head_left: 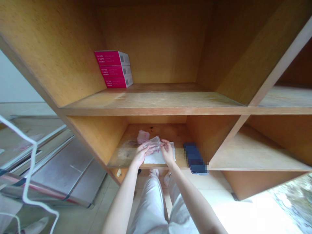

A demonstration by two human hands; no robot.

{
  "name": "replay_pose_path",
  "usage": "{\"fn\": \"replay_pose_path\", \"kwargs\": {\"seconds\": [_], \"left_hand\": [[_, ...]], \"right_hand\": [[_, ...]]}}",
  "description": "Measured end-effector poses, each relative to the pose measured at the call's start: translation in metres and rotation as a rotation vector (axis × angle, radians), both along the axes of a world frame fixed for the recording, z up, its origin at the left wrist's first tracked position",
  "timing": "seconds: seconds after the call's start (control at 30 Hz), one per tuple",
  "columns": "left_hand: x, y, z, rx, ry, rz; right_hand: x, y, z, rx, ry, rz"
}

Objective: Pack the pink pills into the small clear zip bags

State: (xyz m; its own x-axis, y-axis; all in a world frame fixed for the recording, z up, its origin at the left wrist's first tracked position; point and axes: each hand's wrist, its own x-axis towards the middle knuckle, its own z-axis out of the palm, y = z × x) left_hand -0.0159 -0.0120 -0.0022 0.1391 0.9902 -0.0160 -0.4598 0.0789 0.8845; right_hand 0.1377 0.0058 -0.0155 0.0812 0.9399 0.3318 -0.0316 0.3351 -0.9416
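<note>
Over the lower shelf, my left hand has its fingers closed on a small clear plastic bag. At the bag's right end, the fingers of my right hand pinch its edge. Beneath both hands lies a white sheet, possibly paper, on the shelf boards. Just behind my left hand sits a small stack of pinkish clear packets. Whether anything is inside the bag is too small to tell.
Three pink boxes are stacked on the upper shelf. A dark, partly blurred phone-like object lies to the right on the lower shelf. Metal-framed panels and a white cable are at the left.
</note>
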Motion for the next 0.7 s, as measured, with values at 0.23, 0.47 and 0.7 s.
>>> {"fn": "replay_pose_path", "kwargs": {"seconds": [0.23, 0.47, 0.7], "left_hand": [[0.0, 0.001, 0.001, -0.047, -0.005, 0.03], [0.005, -0.001, -0.001, -0.02, 0.193, 0.019], [0.003, 0.0, 0.001, -0.052, 0.161, 0.073]], "right_hand": [[0.004, -0.007, 0.008, -0.022, 0.013, 0.02], [0.001, -0.008, 0.006, -0.017, 0.052, 0.077], [0.0, -0.001, -0.004, -0.045, 0.014, 0.075]]}}
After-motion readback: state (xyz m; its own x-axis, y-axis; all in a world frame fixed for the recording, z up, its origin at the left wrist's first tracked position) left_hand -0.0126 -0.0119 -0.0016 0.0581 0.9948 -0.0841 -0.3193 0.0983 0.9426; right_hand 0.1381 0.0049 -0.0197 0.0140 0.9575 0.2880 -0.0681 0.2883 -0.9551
